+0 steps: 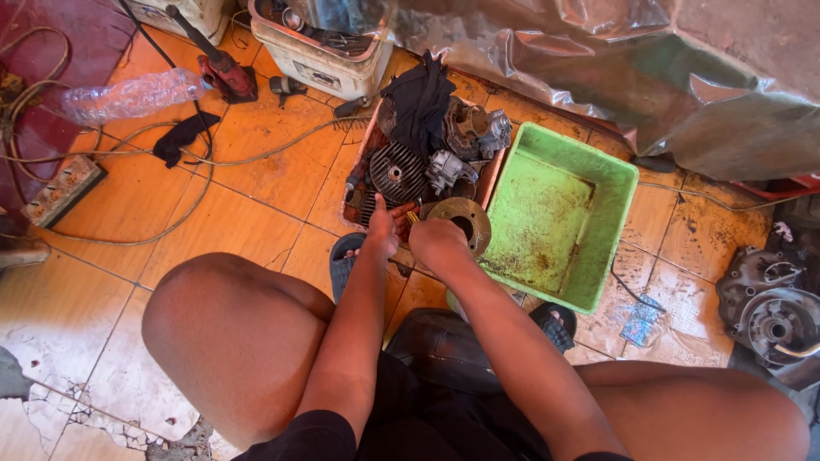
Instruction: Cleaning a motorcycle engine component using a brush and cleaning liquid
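Note:
I squat on an orange tiled floor, both arms reaching forward between my knees. My left hand rests at the near edge of a shallow tray packed with greasy engine parts, fingers pointing up toward a round finned cylinder head. My right hand grips the near rim of a round metal disc with a centre hole, at the tray's near corner. A black rag lies over the parts at the far end of the tray.
A dirty green plastic tub stands right of the tray. An engine casing lies at far right. Cables, a power strip, a plastic bottle, a white bin and a silvery sheet surround the spot.

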